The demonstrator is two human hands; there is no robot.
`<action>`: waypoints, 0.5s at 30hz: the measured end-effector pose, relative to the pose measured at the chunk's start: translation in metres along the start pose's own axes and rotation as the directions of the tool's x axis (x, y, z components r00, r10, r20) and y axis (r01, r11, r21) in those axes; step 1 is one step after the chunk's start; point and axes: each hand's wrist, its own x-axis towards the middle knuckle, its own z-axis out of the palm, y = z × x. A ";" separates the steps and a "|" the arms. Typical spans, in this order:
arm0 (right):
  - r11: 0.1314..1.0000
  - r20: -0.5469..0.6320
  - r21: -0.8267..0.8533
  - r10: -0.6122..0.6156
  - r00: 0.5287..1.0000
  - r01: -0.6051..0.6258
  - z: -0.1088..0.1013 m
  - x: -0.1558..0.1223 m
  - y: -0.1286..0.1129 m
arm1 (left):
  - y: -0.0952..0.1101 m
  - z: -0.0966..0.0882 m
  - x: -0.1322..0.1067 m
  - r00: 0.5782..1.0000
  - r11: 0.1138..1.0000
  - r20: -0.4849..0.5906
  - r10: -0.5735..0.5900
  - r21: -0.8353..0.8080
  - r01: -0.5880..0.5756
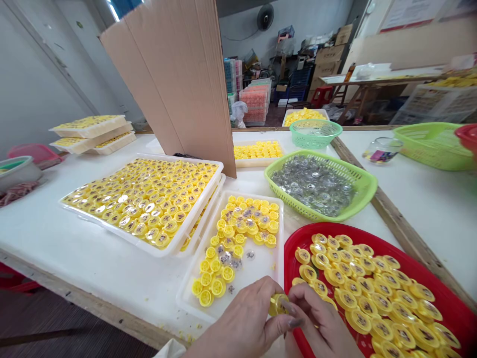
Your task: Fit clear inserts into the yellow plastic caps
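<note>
Yellow piece (276,304) pinched beside red tray (293,244)

Left hand (249,309) and right hand (317,314) both clamp the small, round, glossy yellow piece, partly finger-covered, at the red tray's left edge. Behind the tray sits a lime-green basket (365,187). White tabletop (122,281) lies beneath the tray; far beyond it, a wall fan (265,18) and cardboard boxes (329,54).

No readable text; print on wall notice (410,14) blurred.
</note>
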 end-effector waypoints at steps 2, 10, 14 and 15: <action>0.999 0.007 -0.050 -0.009 1.000 0.009 -0.004 -0.001 -0.006 | 0.002 -0.001 -0.001 1.000 0.999 0.004 0.011 0.039 -0.011; 0.995 -0.082 0.074 0.071 0.994 -0.065 0.007 0.002 -0.011 | 0.009 -0.007 -0.010 0.999 0.999 0.026 0.041 -0.033 -0.040; 0.992 -0.076 0.048 0.120 0.990 -0.117 0.011 -0.004 -0.004 | 0.007 -0.002 -0.012 0.996 0.996 0.001 0.090 0.019 -0.090; 0.993 -0.075 0.021 0.116 0.990 -0.114 0.012 -0.008 -0.002 | 0.004 0.003 -0.012 0.994 0.993 -0.007 0.111 0.033 -0.110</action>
